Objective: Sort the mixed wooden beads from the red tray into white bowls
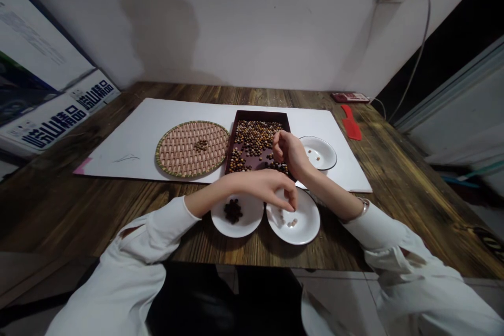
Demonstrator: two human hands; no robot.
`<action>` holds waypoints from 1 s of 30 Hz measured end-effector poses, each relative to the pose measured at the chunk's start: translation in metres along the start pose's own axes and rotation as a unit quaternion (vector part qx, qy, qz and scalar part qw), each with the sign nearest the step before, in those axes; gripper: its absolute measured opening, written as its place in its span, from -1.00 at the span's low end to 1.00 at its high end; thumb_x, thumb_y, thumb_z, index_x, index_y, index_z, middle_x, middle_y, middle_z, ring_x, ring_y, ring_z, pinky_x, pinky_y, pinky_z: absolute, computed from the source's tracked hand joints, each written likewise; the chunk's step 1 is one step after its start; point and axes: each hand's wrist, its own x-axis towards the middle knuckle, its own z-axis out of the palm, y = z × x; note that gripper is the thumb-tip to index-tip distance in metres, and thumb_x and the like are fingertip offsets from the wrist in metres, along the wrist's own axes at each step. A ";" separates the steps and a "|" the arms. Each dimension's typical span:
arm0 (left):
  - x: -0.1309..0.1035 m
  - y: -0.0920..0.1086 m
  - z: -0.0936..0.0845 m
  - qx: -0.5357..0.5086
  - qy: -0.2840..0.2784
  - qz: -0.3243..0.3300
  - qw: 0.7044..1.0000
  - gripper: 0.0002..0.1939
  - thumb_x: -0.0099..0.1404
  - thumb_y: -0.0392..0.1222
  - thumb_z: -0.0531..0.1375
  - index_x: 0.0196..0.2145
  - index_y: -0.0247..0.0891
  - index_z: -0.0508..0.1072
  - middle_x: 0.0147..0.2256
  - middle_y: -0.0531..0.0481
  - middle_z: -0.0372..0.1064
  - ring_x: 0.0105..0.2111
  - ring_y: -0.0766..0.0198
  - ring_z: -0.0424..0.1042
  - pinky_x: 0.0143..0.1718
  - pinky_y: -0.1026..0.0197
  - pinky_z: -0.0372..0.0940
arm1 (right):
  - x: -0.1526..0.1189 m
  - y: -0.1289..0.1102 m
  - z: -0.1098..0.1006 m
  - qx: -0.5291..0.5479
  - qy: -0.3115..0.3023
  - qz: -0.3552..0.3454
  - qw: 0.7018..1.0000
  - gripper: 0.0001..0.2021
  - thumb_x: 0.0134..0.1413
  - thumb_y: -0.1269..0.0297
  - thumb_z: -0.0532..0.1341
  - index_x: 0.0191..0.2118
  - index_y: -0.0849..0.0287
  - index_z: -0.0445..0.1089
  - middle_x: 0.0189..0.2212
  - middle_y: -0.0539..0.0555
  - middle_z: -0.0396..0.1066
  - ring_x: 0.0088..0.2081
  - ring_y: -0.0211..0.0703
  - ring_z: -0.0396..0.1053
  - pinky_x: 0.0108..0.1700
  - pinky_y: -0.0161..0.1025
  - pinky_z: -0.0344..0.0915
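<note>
My left hand hangs over the front right white plate, thumb and fingertips drawn together just above several pale beads. Whatever they may pinch is too small to make out. Curled over the right side of a dark red tray is my right hand; its fingertips are partly hidden, so any bead in them cannot be seen. Many brown, yellow and black beads lie loose in the tray. Under my left wrist, another white plate holds a cluster of dark beads.
A round woven mat bears a few brown beads. Right of the tray stands a white dish with pale pieces. A white board lies beneath. A red comb and a phone lie at right; printed boxes stand left.
</note>
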 end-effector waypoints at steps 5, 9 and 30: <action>-0.016 -0.017 -0.020 -0.171 -0.002 -0.048 0.984 -0.85 0.26 -0.18 0.21 -0.23 -0.26 0.50 -0.24 -0.05 0.49 -0.19 0.27 0.45 -0.09 0.23 0.31 | 0.000 0.000 -0.001 0.000 0.000 -0.008 1.000 -0.81 0.11 0.22 0.02 -0.48 0.12 0.20 -0.76 -0.16 0.04 -0.72 -0.38 -0.03 -0.65 -0.38 -0.05; -0.022 -0.024 -0.026 -0.235 -0.028 -0.032 0.971 -0.84 0.25 -0.15 0.23 -0.24 -0.25 0.52 -0.19 -0.07 0.47 -0.11 0.23 0.42 -0.01 0.17 0.28 | 0.001 0.000 -0.001 -0.001 0.001 -0.005 1.000 -0.80 0.11 0.24 -0.01 -0.49 0.13 0.20 -0.76 -0.15 0.05 -0.72 -0.38 -0.04 -0.65 -0.39 -0.06; -0.027 -0.028 -0.030 -0.352 -0.034 -0.076 0.932 -0.74 0.09 -0.05 0.36 -0.36 -0.27 0.48 -0.35 -0.04 0.43 -0.28 0.27 0.39 -0.18 0.25 0.27 | -0.001 -0.003 0.002 -0.004 0.004 0.006 1.000 -0.80 0.13 0.24 0.01 -0.49 0.13 0.19 -0.77 -0.14 0.05 -0.72 -0.38 -0.04 -0.66 -0.39 -0.07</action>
